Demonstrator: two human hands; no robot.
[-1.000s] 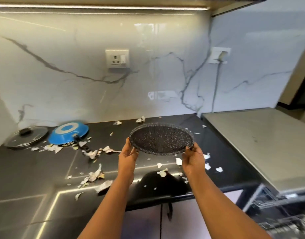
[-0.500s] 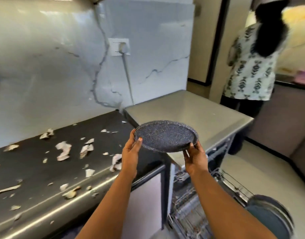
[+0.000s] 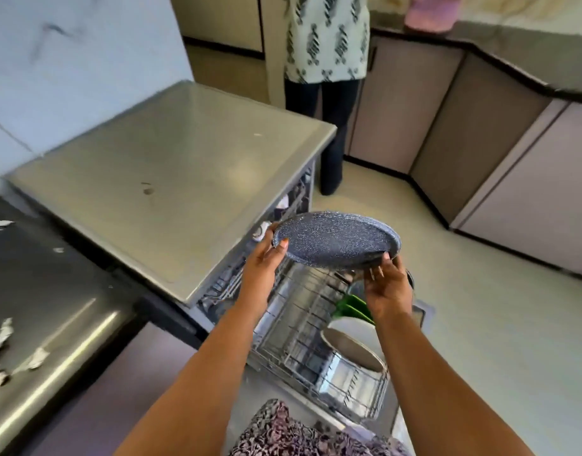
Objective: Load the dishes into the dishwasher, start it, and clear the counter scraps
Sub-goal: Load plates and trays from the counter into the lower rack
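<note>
carried off the counter, plate now hangs over the rack, left hand and right hand gripping its rim.

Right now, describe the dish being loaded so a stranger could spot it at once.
Start at the steel-topped dishwasher and its pulled-out rack. Above it, the left hand and right hand hold a round plate by its rim. It alone is dark with white speckles; the racked dishes are steel, white and green.

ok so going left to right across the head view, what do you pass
black counter → steel dishwasher top → left hand → speckled plate → right hand → base cabinets
</note>
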